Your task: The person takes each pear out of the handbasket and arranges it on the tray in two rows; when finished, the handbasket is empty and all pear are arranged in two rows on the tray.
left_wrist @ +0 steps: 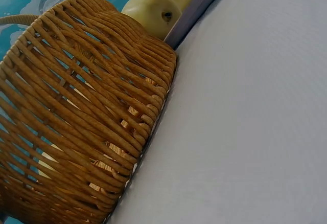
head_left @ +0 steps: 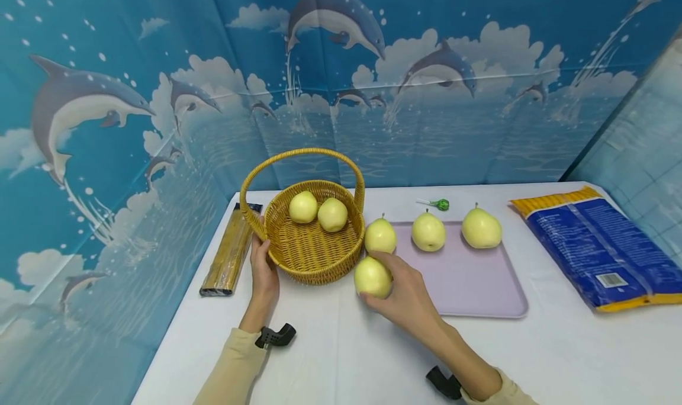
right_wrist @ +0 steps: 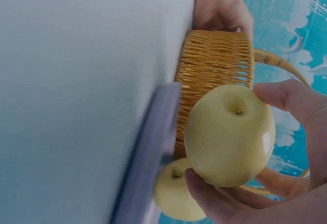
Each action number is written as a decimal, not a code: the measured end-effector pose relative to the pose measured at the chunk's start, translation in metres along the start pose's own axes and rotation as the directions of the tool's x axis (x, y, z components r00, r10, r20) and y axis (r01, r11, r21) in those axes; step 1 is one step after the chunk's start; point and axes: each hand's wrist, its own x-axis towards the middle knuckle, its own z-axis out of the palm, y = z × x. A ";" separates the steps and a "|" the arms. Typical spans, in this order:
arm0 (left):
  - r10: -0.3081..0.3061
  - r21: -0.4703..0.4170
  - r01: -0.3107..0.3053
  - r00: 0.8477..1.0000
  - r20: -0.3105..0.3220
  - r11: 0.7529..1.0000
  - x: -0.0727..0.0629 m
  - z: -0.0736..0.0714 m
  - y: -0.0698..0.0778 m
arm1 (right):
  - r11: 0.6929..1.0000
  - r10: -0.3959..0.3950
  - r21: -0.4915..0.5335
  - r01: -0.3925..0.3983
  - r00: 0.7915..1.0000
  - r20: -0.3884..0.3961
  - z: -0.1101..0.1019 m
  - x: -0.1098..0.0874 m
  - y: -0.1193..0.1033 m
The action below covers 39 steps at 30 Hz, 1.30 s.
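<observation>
My right hand (head_left: 407, 295) pinches a yellow-green pear (head_left: 373, 277) between thumb and fingers, at the near left corner of a lilac tray (head_left: 474, 286). The right wrist view shows this pear (right_wrist: 230, 137) from below, in front of the basket. My left hand (head_left: 263, 269) holds the left side of a round wicker basket (head_left: 314, 272), by the foot of its arched handle. Inside the basket sit two pears (head_left: 303, 207). Along the tray's far side are three more pears (head_left: 428, 231), the leftmost right beside the basket. Basket weave (left_wrist: 87, 116) fills much of the left wrist view.
A green-wrapped lollipop (head_left: 440, 204) lies behind the tray. To the right is a blue and yellow plastic package (head_left: 607, 251). Left of the basket lies a long gold-brown packet (head_left: 229, 254). A dolphin-print curtain (head_left: 330, 97) hangs behind the white table (head_left: 341, 357).
</observation>
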 end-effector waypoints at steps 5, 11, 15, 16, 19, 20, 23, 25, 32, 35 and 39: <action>-0.009 0.011 0.009 1.000 0.001 1.000 -0.002 0.001 -0.001 | 1.000 0.019 -0.020 -0.018 1.000 0.012 0.005 -0.001 0.005; -0.004 0.015 0.004 1.000 0.006 1.000 -0.002 0.002 -0.001 | 0.997 0.042 -0.071 -0.038 0.998 0.054 0.002 -0.001 0.008; -0.002 0.004 0.002 1.000 0.001 1.000 -0.002 0.002 -0.001 | 0.993 0.084 -0.095 -0.073 0.989 0.118 -0.004 0.000 0.007; -0.001 0.003 0.001 1.000 0.001 1.000 -0.002 0.002 -0.001 | 0.992 0.097 -0.097 -0.084 0.986 0.137 -0.006 0.001 0.007; -0.002 -0.003 0.002 1.000 -0.002 1.000 -0.002 0.002 0.000 | 0.988 0.136 -0.099 -0.119 0.972 0.191 -0.012 0.003 0.005; -0.003 -0.004 0.003 1.000 -0.001 1.000 -0.002 0.001 0.000 | 0.987 0.147 -0.099 -0.129 0.967 0.208 -0.013 0.003 0.005; 0.000 -0.004 0.000 1.000 0.000 1.000 -0.002 0.001 0.001 | 0.983 0.168 -0.110 -0.144 0.954 0.247 -0.019 0.005 0.004; 0.005 -0.001 -0.005 1.000 0.005 1.000 -0.002 0.001 0.001 | 0.981 0.177 -0.119 -0.151 0.948 0.263 -0.021 0.006 0.003; 0.018 0.019 -0.018 1.000 0.016 1.000 -0.002 0.001 0.001 | 0.981 0.170 -0.135 -0.139 0.950 0.260 -0.027 0.009 0.003; 0.017 0.018 -0.017 1.000 0.016 1.000 -0.002 0.001 0.002 | 0.979 0.175 -0.147 -0.140 0.951 0.257 -0.029 0.010 0.003; 0.018 0.016 -0.018 1.000 0.019 1.000 -0.001 0.001 0.002 | 0.975 0.188 -0.164 -0.149 0.947 0.260 -0.031 0.011 0.002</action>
